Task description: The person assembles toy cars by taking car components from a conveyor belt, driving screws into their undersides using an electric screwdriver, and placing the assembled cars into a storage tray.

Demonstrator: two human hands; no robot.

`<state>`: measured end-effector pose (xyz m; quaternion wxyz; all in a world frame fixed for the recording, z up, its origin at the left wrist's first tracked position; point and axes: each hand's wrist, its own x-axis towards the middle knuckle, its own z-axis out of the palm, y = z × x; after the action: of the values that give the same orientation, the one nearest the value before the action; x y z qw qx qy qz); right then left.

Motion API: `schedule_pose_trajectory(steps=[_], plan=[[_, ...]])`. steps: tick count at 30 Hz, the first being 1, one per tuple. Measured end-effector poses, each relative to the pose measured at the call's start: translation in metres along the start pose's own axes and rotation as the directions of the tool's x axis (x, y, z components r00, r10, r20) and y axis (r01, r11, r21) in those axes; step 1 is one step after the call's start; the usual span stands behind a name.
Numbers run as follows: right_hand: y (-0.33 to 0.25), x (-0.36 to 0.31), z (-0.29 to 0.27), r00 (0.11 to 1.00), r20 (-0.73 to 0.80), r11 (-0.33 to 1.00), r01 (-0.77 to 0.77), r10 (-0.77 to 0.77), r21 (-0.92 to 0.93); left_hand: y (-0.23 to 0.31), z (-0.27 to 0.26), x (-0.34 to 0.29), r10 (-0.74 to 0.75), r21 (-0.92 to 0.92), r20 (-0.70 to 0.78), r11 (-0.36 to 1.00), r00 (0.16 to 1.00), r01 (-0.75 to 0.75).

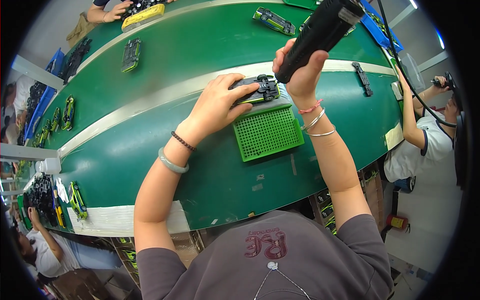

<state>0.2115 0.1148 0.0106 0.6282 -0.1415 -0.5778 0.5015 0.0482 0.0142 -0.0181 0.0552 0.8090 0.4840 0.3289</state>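
Observation:
My left hand (212,102) is closed on a toy car (269,89) that lies upside down, its black underside facing up and a green edge showing. The fingers press on it from above and from the side. My right hand (304,77) wraps round a black electric screwdriver (320,37), held tilted. Its lower end points at the end of the car's underside, by the wheels. Whether the tip touches a screw is hidden from me. Just below the car stands a green tray (272,153) with a grid of small holes.
More toy cars lie on the green table: one overturned (131,54), another farther off (274,21), one near the left end (77,200). A black chassis (362,79) lies to the right. A black cable (415,95) hangs at the right. Co-workers sit around the table.

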Motion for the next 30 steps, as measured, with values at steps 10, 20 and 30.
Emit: schedule_pose_trajectory(steps=[10,20,30], plan=[[-0.003,0.003,0.005,0.996,0.013,0.989,-0.085,0.087,-0.123,-0.001,-0.001,-0.001,0.003,0.006,0.020,1.000,1.000,-0.003],[-0.036,-0.012,0.024,0.998,-0.055,0.994,-0.018,0.024,0.107,-0.006,0.004,-0.003,0.005,-0.015,-0.023,1.000,1.000,-0.005],[-0.041,-0.098,0.051,0.928,0.098,0.921,-0.369,0.358,0.126,-0.013,0.011,-0.004,0.006,-0.019,-0.072,1.000,0.997,-0.007]])
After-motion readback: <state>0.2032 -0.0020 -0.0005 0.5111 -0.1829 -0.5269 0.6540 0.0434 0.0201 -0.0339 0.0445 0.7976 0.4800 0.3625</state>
